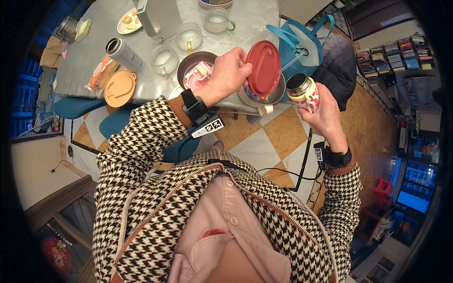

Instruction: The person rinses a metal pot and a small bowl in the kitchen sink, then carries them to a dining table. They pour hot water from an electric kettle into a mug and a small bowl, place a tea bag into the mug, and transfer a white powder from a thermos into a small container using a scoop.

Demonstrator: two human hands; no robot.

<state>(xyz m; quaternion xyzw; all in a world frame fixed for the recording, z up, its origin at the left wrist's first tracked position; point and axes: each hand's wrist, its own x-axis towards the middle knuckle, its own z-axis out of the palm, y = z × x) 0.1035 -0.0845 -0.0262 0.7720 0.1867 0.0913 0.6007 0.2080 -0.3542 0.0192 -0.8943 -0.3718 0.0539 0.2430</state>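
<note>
My left hand (229, 73) pinches the edge of a red oval lid (263, 66), which is tilted up on its side. Beneath the lid, at the table's near edge, stands a metal pot (278, 94) with a light handle; the lid hides part of its inside. My right hand (325, 111) is wrapped round a small vacuum flask (302, 92), white with red patches, its dark mouth uncovered and facing up. Left of my left hand sits a brown-rimmed pan (182, 70) holding pink and white pieces that I cannot make out fully.
Left on the table (104, 28) lie an orange round lid (120, 88), a white tumbler (125, 55) and an orange packet (101, 70). Glass cups (163, 59) and a plate of food (128, 22) stand farther back. A blue bag (302, 45) is at the right, beside a dark jacket (337, 61).
</note>
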